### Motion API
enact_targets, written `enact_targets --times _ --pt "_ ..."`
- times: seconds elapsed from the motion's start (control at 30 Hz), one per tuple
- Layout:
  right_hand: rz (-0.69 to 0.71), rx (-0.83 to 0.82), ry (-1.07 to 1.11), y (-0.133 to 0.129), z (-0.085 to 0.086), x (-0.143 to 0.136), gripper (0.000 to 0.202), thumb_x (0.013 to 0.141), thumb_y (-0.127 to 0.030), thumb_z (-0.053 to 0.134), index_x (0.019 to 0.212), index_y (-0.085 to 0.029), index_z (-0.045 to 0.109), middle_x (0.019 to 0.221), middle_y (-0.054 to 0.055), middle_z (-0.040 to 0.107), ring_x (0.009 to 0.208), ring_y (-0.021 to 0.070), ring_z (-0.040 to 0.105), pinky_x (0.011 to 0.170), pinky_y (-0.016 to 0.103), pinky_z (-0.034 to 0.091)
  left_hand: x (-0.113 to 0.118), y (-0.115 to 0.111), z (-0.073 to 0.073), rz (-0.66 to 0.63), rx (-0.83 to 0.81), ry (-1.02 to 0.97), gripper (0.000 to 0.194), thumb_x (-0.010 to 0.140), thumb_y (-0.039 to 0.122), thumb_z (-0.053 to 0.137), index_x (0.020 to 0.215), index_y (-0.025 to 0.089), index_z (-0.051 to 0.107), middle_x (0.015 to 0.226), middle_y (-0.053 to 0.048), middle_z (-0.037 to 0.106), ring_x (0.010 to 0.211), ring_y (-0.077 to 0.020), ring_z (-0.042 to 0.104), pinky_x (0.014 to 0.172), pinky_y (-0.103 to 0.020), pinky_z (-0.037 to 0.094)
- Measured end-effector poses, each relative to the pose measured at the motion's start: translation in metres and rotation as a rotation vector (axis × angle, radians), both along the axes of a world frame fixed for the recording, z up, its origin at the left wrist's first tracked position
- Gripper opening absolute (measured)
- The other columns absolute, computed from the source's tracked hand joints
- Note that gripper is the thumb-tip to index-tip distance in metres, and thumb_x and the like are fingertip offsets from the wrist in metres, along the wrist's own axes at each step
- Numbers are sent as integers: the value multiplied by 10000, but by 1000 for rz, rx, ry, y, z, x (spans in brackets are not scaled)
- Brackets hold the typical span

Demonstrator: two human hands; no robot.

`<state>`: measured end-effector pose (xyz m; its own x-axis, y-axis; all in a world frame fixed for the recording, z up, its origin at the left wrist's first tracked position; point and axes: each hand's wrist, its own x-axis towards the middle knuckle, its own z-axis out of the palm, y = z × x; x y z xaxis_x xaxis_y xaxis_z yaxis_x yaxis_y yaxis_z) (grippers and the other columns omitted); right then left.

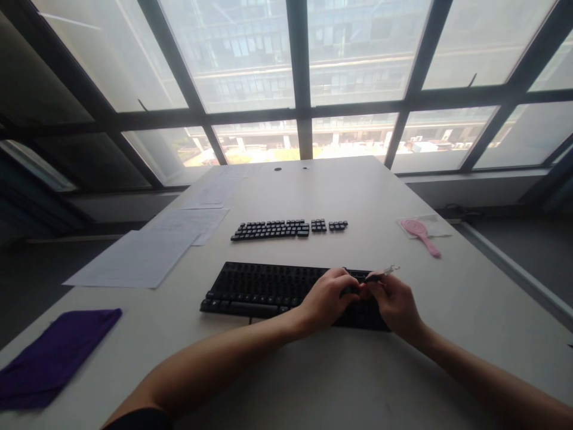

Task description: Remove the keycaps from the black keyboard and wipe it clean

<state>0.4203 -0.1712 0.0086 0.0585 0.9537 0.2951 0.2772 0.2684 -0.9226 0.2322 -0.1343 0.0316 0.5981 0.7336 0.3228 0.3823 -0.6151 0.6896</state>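
A black keyboard (264,286) lies in front of me, many of its upper rows showing dark sockets without keycaps; lettered keycaps remain along its lower rows. Over its right part, my right hand (396,301) is closed on a small keycap puller (375,278) with a dark body and thin wire ends pointing up and to the right. My left hand (331,297) meets it there, fingertips pinched together against the right fingers; what they hold is hidden. Behind the keyboard, removed keycaps (271,230) stand in rows, with two smaller groups of keycaps (319,225) to their right.
White paper sheets (134,257) lie at the left, and a purple cloth (58,358) rests at the near left. A pink hairbrush (421,234) lies partly on a clear plastic bag (441,227) at the right. The white table (313,194) reaches toward large windows.
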Motion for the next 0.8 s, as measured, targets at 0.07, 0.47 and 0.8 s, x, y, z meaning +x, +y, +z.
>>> enact_targets --times 0.07,0.47,0.8 --pt "-49 24 -36 -1 4 -3 165 932 -360 565 870 -217 620 710 39 705 634 222 680 642 343 545 0 -1 1 24 12 -24 163 855 207 702 1014 205 663 982 -38 640 953 -184 608 884 -297 493" --pt "0 -110 220 5 17 -9 288 935 -491 540 835 -225 488 635 10 669 519 170 616 525 291 506 3 -2 14 -36 256 80 81 927 191 584 998 194 623 1078 -68 560 1060 -206 542 947 -334 483" --pt "-133 -25 332 6 21 -5 300 937 -489 548 833 -214 488 640 13 663 501 162 612 480 275 481 -8 33 38 101 91 -87 104 835 205 706 936 180 701 874 -30 695 767 -144 645 743 -260 528"
